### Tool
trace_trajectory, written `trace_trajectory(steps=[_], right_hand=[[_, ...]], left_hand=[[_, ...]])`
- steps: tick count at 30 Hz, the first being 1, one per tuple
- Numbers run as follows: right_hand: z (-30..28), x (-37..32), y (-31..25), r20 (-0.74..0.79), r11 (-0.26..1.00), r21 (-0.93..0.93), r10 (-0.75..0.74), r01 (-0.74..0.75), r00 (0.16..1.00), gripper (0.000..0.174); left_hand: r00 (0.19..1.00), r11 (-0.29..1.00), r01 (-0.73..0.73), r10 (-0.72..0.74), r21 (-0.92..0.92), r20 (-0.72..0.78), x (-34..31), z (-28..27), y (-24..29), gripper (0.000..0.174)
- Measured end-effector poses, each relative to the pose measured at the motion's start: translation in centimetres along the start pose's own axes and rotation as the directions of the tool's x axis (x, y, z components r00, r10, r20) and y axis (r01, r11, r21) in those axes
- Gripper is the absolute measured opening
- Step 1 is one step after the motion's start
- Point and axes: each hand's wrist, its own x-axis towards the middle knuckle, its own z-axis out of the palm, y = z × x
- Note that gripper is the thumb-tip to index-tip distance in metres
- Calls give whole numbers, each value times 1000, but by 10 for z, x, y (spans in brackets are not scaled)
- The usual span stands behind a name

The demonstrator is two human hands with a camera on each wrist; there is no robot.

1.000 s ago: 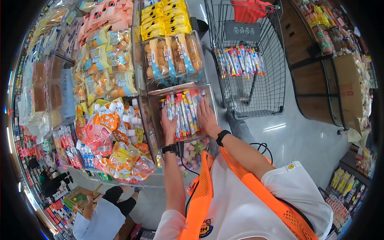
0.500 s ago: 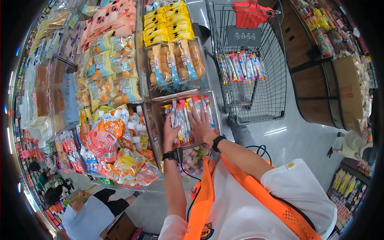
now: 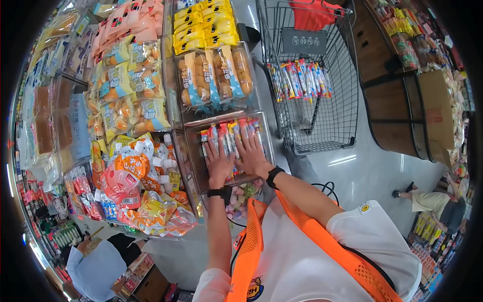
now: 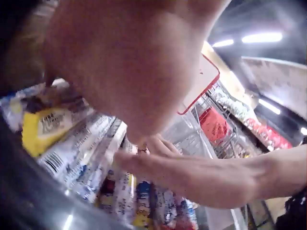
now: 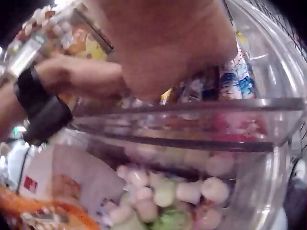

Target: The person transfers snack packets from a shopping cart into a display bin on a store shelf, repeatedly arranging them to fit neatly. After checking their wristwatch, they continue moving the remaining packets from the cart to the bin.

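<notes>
Slim, colourful stick-shaped snack packs lie side by side in a clear plastic bin in front of me. My left hand lies palm down over the left part of the row, fingers extended. Close beside it, my right hand rests on the packs further right, its fingers straight and slightly spread. The left wrist view shows packs below the left hand. In the right wrist view the right hand reaches over the bin's front wall, its fingertips hidden.
Right of the bin stands a wire shopping cart with similar stick packs inside. Bagged bread rolls sit behind the bin, pouches to its left. Pastel sweets lie below its front wall. Another person is at lower left.
My left hand has shifted from the left side of the packs to lie flat on top. The right hand has come inward from the row's right end and now lies beside it.
</notes>
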Motion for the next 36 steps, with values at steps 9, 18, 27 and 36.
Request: trace_trajectory(steps=[9,18,27,36], right_hand=[[7,-13,-7,196,998,-50,40,-31,980,98],[-23,35,11,-8,999,-3,41,-41,999,90],[-11,78,51,314,991,119,-91,56,945,82],[8,98,48,295,998,57,-44,29,954,80]], left_hand=[[885,981,191,-180,17,430,21,-13,11,95],[984,997,51,-59,51,166,55,-43,13,86],[998,999,-32,31,15,46,71,-46,10,55],[999,999,8,-7,35,-41,100,-29,-2,52]])
